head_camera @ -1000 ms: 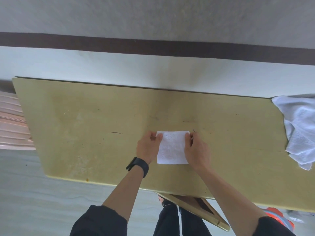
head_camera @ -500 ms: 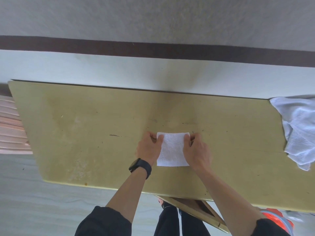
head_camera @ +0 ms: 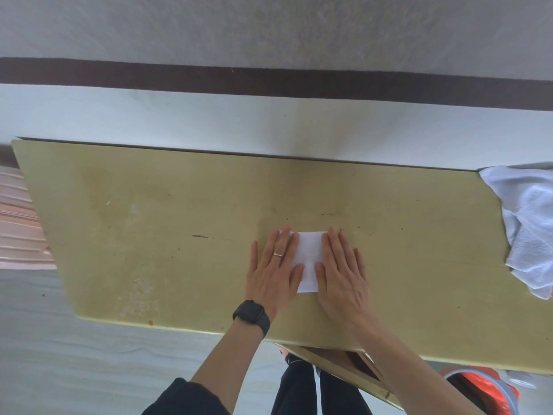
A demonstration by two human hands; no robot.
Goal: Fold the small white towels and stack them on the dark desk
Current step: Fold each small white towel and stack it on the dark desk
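Observation:
A small white towel (head_camera: 309, 259), folded into a narrow rectangle, lies flat on the yellowish wooden table (head_camera: 149, 235) near its front edge. My left hand (head_camera: 273, 269), with a ring and a black watch on the wrist, lies flat with straight fingers on the towel's left side. My right hand (head_camera: 342, 271) lies flat on its right side. Both palms press the towel down, and only a strip of it shows between them. A heap of unfolded white towels (head_camera: 529, 229) sits at the table's right end. No dark desk is in view.
A wall with a dark stripe (head_camera: 269, 82) runs behind the table. A pink ribbed surface (head_camera: 18, 223) is at the far left. An open wooden drawer (head_camera: 338, 366) sticks out under the table front, and an orange object (head_camera: 484, 387) lies on the floor at the right.
Both hands went from pinching the towel's side edges with curled fingers to lying flat on it with straight fingers.

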